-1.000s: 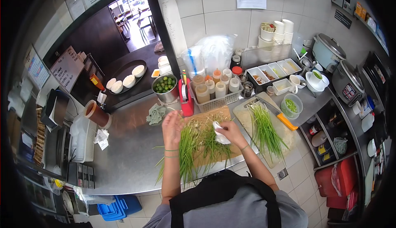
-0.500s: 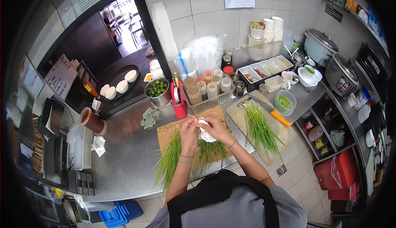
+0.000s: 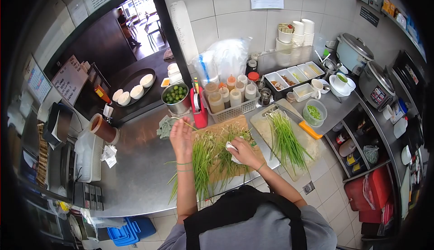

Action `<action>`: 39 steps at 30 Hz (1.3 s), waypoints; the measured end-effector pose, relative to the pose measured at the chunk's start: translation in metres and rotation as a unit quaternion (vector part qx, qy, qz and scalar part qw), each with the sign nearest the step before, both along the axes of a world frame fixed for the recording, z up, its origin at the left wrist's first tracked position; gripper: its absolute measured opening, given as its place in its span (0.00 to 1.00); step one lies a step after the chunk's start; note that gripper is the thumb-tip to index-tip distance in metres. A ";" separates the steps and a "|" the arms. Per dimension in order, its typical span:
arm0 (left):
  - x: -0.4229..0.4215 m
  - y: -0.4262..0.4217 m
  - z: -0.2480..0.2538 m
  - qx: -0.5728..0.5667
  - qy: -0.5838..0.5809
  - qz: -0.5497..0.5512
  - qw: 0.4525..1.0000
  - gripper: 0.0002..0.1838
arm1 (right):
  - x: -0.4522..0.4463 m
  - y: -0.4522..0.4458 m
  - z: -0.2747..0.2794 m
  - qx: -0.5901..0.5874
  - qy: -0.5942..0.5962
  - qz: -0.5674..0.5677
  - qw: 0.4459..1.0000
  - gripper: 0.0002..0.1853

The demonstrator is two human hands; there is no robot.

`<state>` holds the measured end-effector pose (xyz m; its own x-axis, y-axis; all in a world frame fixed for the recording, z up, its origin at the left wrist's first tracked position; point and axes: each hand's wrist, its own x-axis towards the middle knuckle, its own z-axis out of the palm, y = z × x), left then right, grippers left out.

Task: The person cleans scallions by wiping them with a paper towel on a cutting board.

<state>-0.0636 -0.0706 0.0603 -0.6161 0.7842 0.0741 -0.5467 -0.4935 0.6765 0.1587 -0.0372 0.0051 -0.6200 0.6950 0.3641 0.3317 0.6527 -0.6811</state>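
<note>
My left hand [image 3: 181, 138] is raised over the left edge of the brown paper [image 3: 228, 125], its fingers pinching a thin green onion stalk [image 3: 190, 125]. A crumpled white paper towel [image 3: 231, 146] is in the grip of my right hand [image 3: 245, 153], low over loose greens on the paper. Beneath and between my hands lies a bundle of long green onions [image 3: 202, 166], with more tangled greens [image 3: 226, 153] beside it. To the right, another green onion bundle [image 3: 287, 139] rests on a cutting board [image 3: 305, 148], near a knife with an orange handle [image 3: 310, 130].
Behind the paper stand a basket of squeeze bottles [image 3: 233, 108], a red dispenser [image 3: 199, 114] and a pot of limes [image 3: 176, 97]. A tub of chopped greens [image 3: 314, 112] sits behind the board. A grey-green cloth [image 3: 165, 127] lies near my left hand.
My hands have separated. The left moved left and up with a thin stalk; the right moved right and down with the paper towel. The camera view has shifted slightly.
</note>
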 end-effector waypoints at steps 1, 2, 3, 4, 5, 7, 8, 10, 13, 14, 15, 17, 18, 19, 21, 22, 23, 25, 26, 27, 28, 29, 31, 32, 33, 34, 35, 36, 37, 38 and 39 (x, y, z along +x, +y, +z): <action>-0.006 -0.004 0.006 0.008 -0.003 0.012 1.000 0.05 | 0.002 -0.001 -0.004 -0.002 -0.006 -0.004 1.000 0.09; -0.011 -0.009 0.012 0.020 0.000 0.018 1.000 0.05 | 0.004 -0.001 -0.007 -0.003 -0.011 -0.009 1.000 0.09; -0.018 -0.013 0.016 0.026 0.003 0.029 0.999 0.05 | 0.007 -0.001 -0.011 -0.004 -0.017 -0.014 1.000 0.08; -0.024 -0.017 0.018 0.033 0.007 0.040 0.999 0.05 | 0.009 0.001 -0.021 0.009 -0.027 -0.022 0.999 0.08; -0.029 -0.020 0.022 0.039 0.010 0.051 0.998 0.05 | 0.010 0.005 -0.036 0.023 -0.036 -0.030 0.999 0.07; -0.034 -0.030 0.036 0.028 0.044 0.045 0.998 0.04 | 0.016 0.008 -0.041 0.038 -0.047 -0.043 0.997 0.06; -0.035 -0.037 0.043 0.006 0.076 0.029 0.997 0.04 | 0.020 0.008 -0.037 0.041 -0.049 -0.047 0.997 0.07; -0.030 -0.043 0.051 -0.052 0.163 0.007 0.985 0.04 | 0.020 0.008 -0.023 0.021 -0.025 -0.045 0.998 0.09; -0.011 -0.045 0.043 -0.182 0.338 -0.069 0.921 0.04 | 0.014 0.008 0.006 -0.029 0.053 -0.046 0.997 0.10; -0.006 -0.043 0.034 -0.188 0.366 -0.111 0.905 0.04 | 0.009 0.006 0.019 -0.028 0.080 -0.055 0.995 0.10; -0.001 -0.040 0.027 -0.215 0.392 -0.129 0.885 0.04 | 0.005 0.004 0.030 -0.027 0.109 -0.064 0.992 0.09; 0.012 -0.034 0.011 -0.266 0.443 -0.163 0.841 0.04 | -0.002 0.001 0.049 0.014 0.095 -0.039 0.995 0.10; 0.016 -0.031 0.004 -0.233 0.478 -0.175 0.829 0.05 | -0.005 0.000 0.053 0.035 0.088 -0.025 0.995 0.10; 0.022 -0.029 -0.002 -0.234 0.482 -0.199 0.821 0.05 | -0.009 -0.001 0.052 0.048 0.089 -0.006 0.995 0.11; 0.029 -0.025 -0.009 -0.236 0.490 -0.241 0.804 0.05 | -0.015 0.000 0.047 0.075 0.090 0.035 0.992 0.11; 0.028 -0.024 -0.013 -0.232 0.478 -0.263 0.805 0.06 | -0.016 0.003 0.040 0.088 0.087 0.046 0.991 0.11; 0.027 -0.024 -0.014 -0.236 0.475 -0.269 0.804 0.05 | -0.016 0.007 0.036 0.090 0.082 0.040 0.992 0.10; 0.025 -0.025 -0.013 -0.244 0.469 -0.282 0.801 0.05 | -0.011 0.013 0.027 0.092 0.071 0.031 0.993 0.09; 0.021 -0.025 -0.012 -0.258 0.460 -0.301 0.795 0.05 | -0.009 0.018 0.021 0.094 0.073 0.018 0.993 0.08; 0.016 -0.025 -0.011 -0.271 0.451 -0.318 0.788 0.05 | -0.005 0.023 0.017 0.097 0.075 0.006 0.992 0.07; 0.013 -0.025 -0.009 -0.285 0.442 -0.335 0.782 0.05 | -0.003 0.027 0.013 0.099 0.077 -0.006 0.992 0.06; 0.012 -0.024 -0.007 -0.261 0.397 -0.327 0.817 0.05 | 0.000 0.031 0.009 0.087 0.081 -0.024 0.993 0.06; 0.010 -0.019 0.002 -0.214 0.299 -0.304 0.879 0.05 | 0.003 0.036 0.006 0.062 0.089 -0.059 0.992 0.06; 0.008 -0.014 0.002 -0.176 0.224 -0.294 0.912 0.05 | 0.003 0.036 0.004 0.053 0.095 -0.058 0.992 0.08; 0.005 -0.006 0.001 -0.135 0.148 -0.282 0.938 0.05 | 0.002 0.036 -0.001 0.007 0.065 -0.028 0.997 0.08; 0.003 0.002 0.001 -0.093 0.071 -0.267 0.956 0.06 | 0.002 0.036 -0.006 -0.037 0.035 0.001 0.999 0.08; 0.001 0.008 0.002 -0.079 0.044 -0.262 0.961 0.05 | 0.002 0.037 -0.010 -0.079 0.006 0.028 0.996 0.09; 0.001 0.014 0.003 -0.065 0.016 -0.257 0.964 0.05 | 0.000 0.034 -0.011 -0.115 0.039 0.081 0.989 0.11; 0.003 0.020 0.006 -0.051 -0.012 -0.254 0.966 0.05 | -0.003 0.030 -0.013 -0.150 0.073 0.132 0.977 0.12; 0.004 0.025 0.008 -0.039 -0.027 -0.262 0.964 0.06 | -0.006 0.025 -0.015 -0.184 0.108 0.182 0.960 0.14; 0.009 0.029 0.014 -0.028 -0.043 -0.270 0.962 0.06 | -0.009 0.022 -0.014 -0.230 0.112 0.187 0.948 0.16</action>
<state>-0.0549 -0.0420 0.0741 -0.1205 0.9927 -0.0111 -0.7673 -0.0860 0.6355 0.1499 -0.0157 -0.0094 -0.7974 0.5587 0.2278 -0.0523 0.3122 -0.9486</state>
